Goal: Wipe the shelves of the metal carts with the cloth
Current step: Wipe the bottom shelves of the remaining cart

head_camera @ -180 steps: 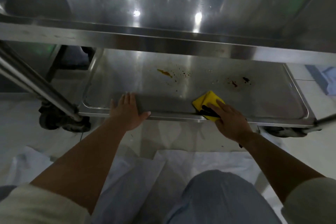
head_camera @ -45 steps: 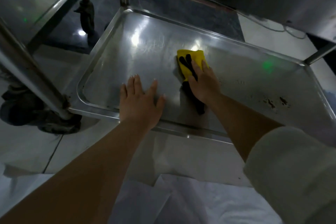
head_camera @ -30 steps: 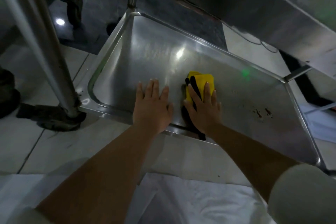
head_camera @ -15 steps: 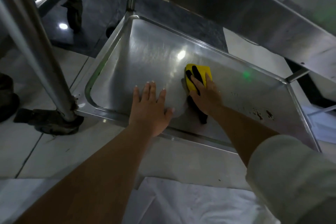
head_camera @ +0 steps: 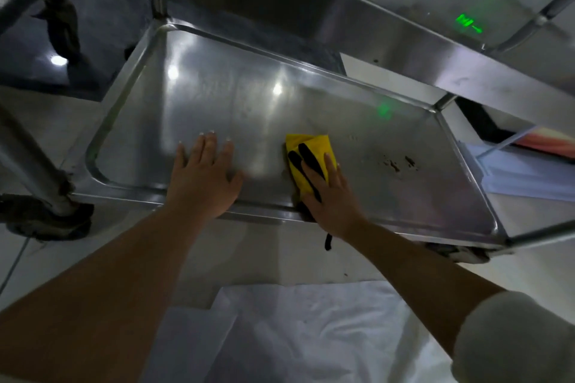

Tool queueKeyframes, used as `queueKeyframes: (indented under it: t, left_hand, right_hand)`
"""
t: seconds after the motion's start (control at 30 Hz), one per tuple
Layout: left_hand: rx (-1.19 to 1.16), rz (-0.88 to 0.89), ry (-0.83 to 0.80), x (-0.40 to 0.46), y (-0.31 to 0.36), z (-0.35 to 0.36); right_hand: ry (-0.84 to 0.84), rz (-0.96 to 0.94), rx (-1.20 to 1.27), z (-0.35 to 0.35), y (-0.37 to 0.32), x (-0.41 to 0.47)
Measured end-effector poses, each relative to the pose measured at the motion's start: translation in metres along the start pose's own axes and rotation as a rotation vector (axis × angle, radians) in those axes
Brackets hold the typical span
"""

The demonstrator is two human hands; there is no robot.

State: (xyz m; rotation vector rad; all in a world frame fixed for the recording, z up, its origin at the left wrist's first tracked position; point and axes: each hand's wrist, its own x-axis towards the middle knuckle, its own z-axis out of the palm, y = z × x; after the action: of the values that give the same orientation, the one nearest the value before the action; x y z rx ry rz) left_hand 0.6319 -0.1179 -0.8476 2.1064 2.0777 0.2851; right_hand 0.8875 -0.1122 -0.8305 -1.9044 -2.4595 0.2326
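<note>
Cloth [head_camera: 311, 162], yellow with black markings, lies near the bottom shelf's [head_camera: 130, 78] front edge under the right hand's [head_camera: 329, 193] flat fingers. Left hand [head_camera: 202, 177] rests spread and empty beside it. Dark stains [head_camera: 398, 163] toward the right end remain; the left part looks clean.
</note>
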Motion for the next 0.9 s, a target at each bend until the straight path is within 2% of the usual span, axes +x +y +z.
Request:
queueKeyframes:
  t: [0.23, 0.4, 0.53, 0.73, 0.9]
  left_hand:
    - [0.056, -0.031, 0.019, -0.017, -0.006, 0.0]
    - [0.097, -0.028, 0.035, -0.016, -0.006, -0.001]
    - [0.091, -0.043, 0.033, -0.014, -0.009, 0.001]
    - [0.09, -0.069, 0.005, -0.014, -0.01, -0.001]
    - [0.119, -0.071, -0.028, -0.01, -0.006, -0.007]
  right_hand:
    - [0.001, -0.034, -0.05, 0.001, -0.016, 0.001]
    - [-0.033, -0.083, -0.064, 0.0, -0.024, 0.04]
    - [0.013, -0.134, -0.125, -0.001, -0.018, 0.077]
    - [0.034, 0.02, -0.107, -0.009, 0.023, 0.102]
    - [0.025, 0.155, -0.036, -0.019, 0.045, 0.078]
